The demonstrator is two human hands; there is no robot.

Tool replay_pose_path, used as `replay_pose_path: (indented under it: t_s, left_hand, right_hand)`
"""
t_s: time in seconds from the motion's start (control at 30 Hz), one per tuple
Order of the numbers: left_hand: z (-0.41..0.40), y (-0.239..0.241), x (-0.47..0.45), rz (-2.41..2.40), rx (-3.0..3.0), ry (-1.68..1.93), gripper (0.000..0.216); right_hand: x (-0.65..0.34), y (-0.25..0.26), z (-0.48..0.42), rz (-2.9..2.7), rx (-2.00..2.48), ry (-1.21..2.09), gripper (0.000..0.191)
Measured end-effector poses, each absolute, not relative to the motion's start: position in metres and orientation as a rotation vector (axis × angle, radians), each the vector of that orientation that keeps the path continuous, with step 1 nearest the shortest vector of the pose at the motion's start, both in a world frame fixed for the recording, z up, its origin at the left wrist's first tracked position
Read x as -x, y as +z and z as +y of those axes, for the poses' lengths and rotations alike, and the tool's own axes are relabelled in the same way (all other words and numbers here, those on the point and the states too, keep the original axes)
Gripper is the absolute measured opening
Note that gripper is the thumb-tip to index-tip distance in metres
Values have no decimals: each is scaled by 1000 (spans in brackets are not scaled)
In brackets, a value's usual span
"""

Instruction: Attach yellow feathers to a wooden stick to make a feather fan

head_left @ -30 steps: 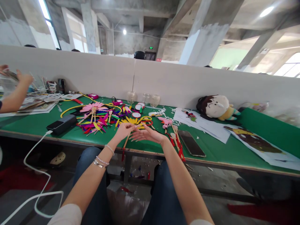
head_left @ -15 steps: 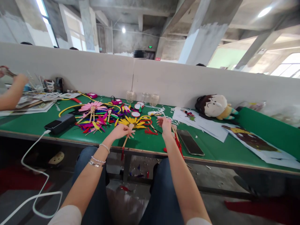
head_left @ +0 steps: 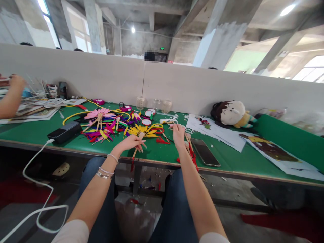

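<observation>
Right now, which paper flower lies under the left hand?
The yellow flower, on its stick at the left hand; the pink flower lies farther left, untouched.

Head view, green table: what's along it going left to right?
Black power bank → pink paper flower → yellow paper flower under the left hand → right hand → phone → plush doll → printed picture sheet.

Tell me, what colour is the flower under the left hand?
Yellow. The feather flower by the left hand shows best in the head view.
</observation>
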State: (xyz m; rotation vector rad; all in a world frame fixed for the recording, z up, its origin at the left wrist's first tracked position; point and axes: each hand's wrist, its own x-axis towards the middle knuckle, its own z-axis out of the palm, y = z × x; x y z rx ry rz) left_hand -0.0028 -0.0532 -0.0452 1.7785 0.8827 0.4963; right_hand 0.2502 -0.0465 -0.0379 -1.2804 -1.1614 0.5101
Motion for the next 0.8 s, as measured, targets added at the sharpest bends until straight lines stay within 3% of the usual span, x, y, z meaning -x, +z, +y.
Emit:
replay_pose_path:
  t_s: [0.13,0.37,0.43,0.6,0.8]
  left_hand:
    - [-56,-44,0,872,-1912,540,44]
    - [-57,-39,-2,771,-2204,732,34]
    - [-59,-38,-2,766,-2231,733,40]
    - [-63,-42,-3,865,-2350,759,81]
    - [-63,-47,-6,939,-2459,749,81]
  right_hand:
    - [-231,-40,-53,-1434,1414,345,45]
    - [-222,-53,-46,-1674,1411,178,27]
    - [-223,-55,-43,-1662,1446,181,24]
    - [-223,-56,-42,-1697,1456,262,23]
    - [-211,-43,-54,-1692,1301,643,33]
